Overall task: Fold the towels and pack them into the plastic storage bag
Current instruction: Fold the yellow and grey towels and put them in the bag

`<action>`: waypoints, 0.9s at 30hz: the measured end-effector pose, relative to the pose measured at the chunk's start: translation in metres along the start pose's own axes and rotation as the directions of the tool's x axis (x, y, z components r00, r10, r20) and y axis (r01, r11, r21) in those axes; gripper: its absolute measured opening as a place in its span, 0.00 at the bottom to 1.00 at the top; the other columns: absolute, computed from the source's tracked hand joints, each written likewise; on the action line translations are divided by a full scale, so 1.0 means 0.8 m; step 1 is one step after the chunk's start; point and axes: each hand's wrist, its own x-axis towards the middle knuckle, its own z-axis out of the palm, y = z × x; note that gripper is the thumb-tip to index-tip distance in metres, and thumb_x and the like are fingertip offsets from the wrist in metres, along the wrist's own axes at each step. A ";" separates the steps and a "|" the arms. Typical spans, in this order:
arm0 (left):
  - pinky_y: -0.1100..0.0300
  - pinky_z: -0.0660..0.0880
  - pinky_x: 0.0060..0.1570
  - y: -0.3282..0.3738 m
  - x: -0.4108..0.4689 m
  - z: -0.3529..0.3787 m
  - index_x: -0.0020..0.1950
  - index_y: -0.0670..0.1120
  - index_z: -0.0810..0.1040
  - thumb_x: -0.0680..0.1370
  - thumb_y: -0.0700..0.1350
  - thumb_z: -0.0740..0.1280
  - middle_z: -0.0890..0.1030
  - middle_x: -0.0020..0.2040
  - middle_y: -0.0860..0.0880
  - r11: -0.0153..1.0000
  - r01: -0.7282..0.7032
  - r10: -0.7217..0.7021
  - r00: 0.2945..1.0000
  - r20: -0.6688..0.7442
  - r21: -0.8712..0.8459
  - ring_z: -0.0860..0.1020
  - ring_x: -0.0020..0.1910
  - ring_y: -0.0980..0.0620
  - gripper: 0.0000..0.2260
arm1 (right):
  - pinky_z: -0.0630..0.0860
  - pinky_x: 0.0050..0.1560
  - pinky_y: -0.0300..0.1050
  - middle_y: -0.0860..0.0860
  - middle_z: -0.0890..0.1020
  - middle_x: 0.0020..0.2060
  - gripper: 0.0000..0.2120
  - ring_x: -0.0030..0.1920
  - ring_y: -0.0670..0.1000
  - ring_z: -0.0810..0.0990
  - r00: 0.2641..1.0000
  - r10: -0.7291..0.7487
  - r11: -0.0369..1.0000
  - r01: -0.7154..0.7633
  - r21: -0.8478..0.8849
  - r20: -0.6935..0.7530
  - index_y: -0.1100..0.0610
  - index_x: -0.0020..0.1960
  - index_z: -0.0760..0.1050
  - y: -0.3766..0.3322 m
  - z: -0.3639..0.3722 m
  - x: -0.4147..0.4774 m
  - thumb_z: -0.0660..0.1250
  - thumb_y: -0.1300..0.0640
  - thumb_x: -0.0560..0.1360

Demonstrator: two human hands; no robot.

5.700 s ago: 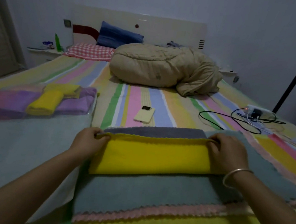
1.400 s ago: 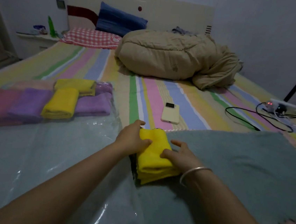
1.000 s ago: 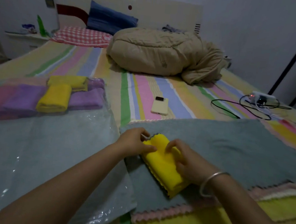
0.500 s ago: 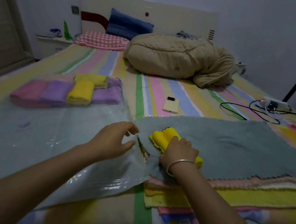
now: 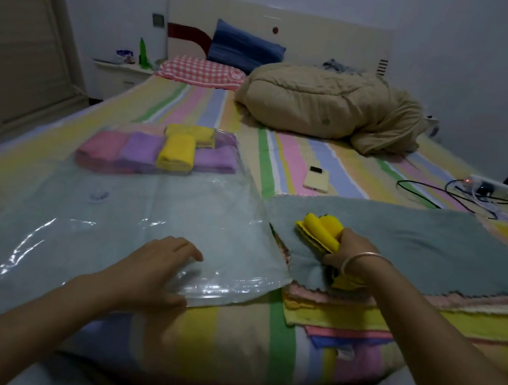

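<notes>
Right hand [image 5: 348, 249] is curled tight around the folded yellow towel [image 5: 320, 232], a bit right of centre frame, just over the grey towel [image 5: 429, 242] spread on the bed [image 5: 232, 331]. The towel's long axis runs lower right to upper left, with the layered end poking up-left toward the bag [image 5: 119, 209]. The other end is buried behind the hand and wrist, with only a scrap of yellow showing below the bangle [image 5: 361, 260]. Left hand [image 5: 157, 268] sits on the bag's near edge at lower centre, fingers bent on top of the plastic and thumb by the rim. Whether it's actually pinching the film, can't tell. The bag lies flat across the left half, running away up the frame, and the packed towels [image 5: 156, 154] (pink, purple, yellow) sit at its far end. More towels [image 5: 342, 324] are stacked under the grey one with just the edges visible, so no way to count them. The room's dim. The sheet is striped, with a phone [image 5: 316, 180] mid-bed, a beige quilt [image 5: 327, 106] bunched up top, pillows [image 5: 202, 71] at the headboard, cables [image 5: 434, 195] at the right edge and a nightstand [image 5: 120, 78] upper left, its clutter too murky to name.
</notes>
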 end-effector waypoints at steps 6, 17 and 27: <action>0.60 0.72 0.53 -0.010 -0.011 -0.013 0.56 0.60 0.71 0.66 0.64 0.61 0.72 0.55 0.62 0.992 0.074 -0.078 0.996 -0.031 -0.098 0.72 0.56 0.60 0.20 | 0.69 0.41 0.48 0.58 0.76 0.49 0.21 0.45 0.59 0.74 0.970 0.017 0.964 0.048 0.261 -0.241 0.59 0.59 0.69 -0.012 0.000 -0.047 0.70 0.51 0.72; 0.53 0.77 0.39 -0.019 -0.018 -0.054 0.38 0.58 0.76 0.62 0.59 0.59 0.82 0.33 0.52 0.923 0.212 -0.298 0.921 -0.250 -0.320 0.80 0.36 0.52 0.12 | 0.76 0.46 0.43 0.47 0.78 0.53 0.25 0.50 0.49 0.78 0.529 -0.782 0.480 0.848 0.222 -0.329 0.47 0.61 0.74 -0.131 0.015 -0.192 0.63 0.46 0.65; 0.61 0.75 0.35 0.004 -0.003 -0.111 0.36 0.50 0.83 0.70 0.48 0.76 0.82 0.32 0.55 0.913 0.079 -0.229 0.912 -0.341 -0.401 0.80 0.34 0.58 0.05 | 0.71 0.46 0.46 0.55 0.81 0.50 0.15 0.51 0.59 0.79 0.863 -0.500 0.854 0.504 0.130 -0.065 0.52 0.53 0.78 -0.209 0.048 -0.175 0.63 0.45 0.72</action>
